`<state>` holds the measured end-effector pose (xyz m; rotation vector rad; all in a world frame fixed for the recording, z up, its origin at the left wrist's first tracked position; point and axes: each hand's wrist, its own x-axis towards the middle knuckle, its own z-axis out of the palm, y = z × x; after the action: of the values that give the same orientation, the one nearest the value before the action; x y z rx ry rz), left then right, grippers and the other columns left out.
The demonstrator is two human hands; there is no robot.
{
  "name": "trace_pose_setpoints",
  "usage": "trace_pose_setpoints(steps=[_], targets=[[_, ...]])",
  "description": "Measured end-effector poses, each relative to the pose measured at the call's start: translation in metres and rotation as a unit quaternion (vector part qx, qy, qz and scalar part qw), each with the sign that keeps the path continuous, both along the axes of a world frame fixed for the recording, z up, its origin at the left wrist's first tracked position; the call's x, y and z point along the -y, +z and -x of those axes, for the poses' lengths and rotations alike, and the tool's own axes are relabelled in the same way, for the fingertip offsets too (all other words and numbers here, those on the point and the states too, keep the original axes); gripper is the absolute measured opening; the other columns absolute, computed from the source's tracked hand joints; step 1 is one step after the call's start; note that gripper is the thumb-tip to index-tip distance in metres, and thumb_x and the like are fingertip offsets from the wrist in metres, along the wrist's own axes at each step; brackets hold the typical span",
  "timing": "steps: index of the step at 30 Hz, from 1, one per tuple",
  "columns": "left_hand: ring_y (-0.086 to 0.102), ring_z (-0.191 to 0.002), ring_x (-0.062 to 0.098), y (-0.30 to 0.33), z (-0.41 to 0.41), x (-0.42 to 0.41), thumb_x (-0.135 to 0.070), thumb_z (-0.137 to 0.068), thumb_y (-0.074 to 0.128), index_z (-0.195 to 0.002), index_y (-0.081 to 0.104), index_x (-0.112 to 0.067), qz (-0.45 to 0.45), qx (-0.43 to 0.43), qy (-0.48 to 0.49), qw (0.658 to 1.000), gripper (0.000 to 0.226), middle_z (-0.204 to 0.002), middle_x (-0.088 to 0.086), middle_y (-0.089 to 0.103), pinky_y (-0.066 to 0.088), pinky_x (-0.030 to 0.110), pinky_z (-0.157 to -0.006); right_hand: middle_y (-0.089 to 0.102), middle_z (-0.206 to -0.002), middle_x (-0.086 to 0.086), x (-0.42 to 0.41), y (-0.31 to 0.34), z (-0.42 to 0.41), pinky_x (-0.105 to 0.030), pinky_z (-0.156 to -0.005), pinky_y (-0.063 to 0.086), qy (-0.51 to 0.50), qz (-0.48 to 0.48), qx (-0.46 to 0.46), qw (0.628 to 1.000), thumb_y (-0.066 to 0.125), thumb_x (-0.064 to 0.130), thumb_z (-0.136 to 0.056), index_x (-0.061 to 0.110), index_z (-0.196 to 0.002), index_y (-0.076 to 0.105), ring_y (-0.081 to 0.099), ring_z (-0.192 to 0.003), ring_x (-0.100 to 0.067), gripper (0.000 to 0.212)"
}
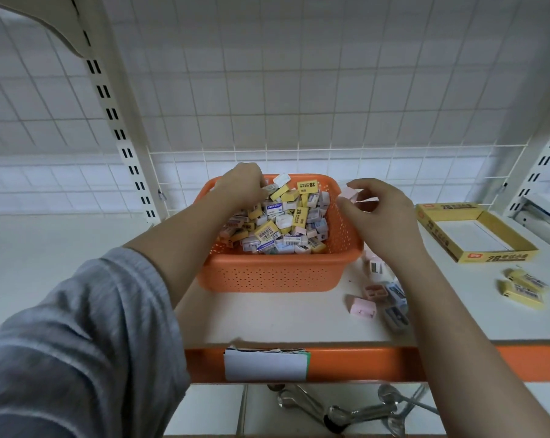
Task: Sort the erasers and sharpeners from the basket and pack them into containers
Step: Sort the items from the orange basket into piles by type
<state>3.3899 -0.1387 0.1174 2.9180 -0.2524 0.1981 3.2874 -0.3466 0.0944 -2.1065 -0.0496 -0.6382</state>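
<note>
From the head view, a white shelf (267,317) with an orange front edge is carrying the orange basket (267,273) of erasers and sharpeners near its middle, backed by white wire grid. The left hand (242,184) is digging into the pile, fingers curled among erasers; whether they are gripping one I cannot tell. The right hand (378,210) is hovering at the basket's right rim, fingers loosely curled around a pink piece (351,193). A yellow box (476,232) is sitting toward the right edge.

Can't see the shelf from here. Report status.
Left hand digging in basket, grip unclear. Right hand holds pink piece beside basket. Yellow box empty. Nothing blocking.
</note>
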Motion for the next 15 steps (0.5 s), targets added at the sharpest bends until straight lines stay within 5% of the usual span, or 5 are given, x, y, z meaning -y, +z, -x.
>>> trace_pose_setpoints(steps=[3,7,10,15], targets=[[0.063,-0.083,0.023,0.006,0.009,-0.006,-0.016,-0.087,0.054,-0.097,0.072,-0.012,0.011,0.027,0.01,1.0,0.021,-0.097,0.005,0.07,0.054,0.035,-0.071,0.061,-0.1,0.003,0.003,0.001,0.004,0.001,-0.061,0.04,0.006,-0.018,0.008,1.0,0.068,0.021,-0.083,0.024,-0.111,0.063,0.059,-0.081,-0.001,0.028],[0.063,-0.089,0.021,0.013,0.03,-0.01,-0.019,-0.086,0.056,-0.103,0.071,-0.013,0.05,0.052,0.014,0.997,0.024,-0.098,0.003,0.07,0.055,0.039,-0.079,0.059,-0.112,0.0,0.008,0.003,0.01,-0.005,-0.071,0.044,0.009,-0.039,0.013,0.999,0.066,0.015,-0.084,0.026,-0.115,0.062,0.06,-0.09,-0.005,0.033],[0.063,-0.083,0.019,0.015,0.051,-0.008,-0.019,-0.085,0.055,-0.1,0.071,-0.014,0.114,0.079,0.012,0.99,0.023,-0.088,0.001,0.069,0.055,0.037,-0.078,0.063,-0.103,0.008,0.011,0.006,0.018,-0.017,-0.082,0.048,0.009,-0.069,0.015,0.997,0.063,0.007,-0.083,0.027,-0.111,0.065,0.06,-0.092,-0.009,0.035],[0.062,-0.077,0.013,0.009,0.093,0.007,-0.019,-0.089,0.054,-0.095,0.069,-0.018,0.236,0.123,-0.013,0.964,0.016,-0.079,-0.005,0.066,0.05,0.024,-0.071,0.063,-0.094,0.018,0.026,0.0,0.033,-0.004,-0.071,0.044,-0.005,-0.102,0.004,0.995,0.062,0.002,-0.081,0.026,-0.116,0.064,0.059,-0.083,0.0,0.042]])
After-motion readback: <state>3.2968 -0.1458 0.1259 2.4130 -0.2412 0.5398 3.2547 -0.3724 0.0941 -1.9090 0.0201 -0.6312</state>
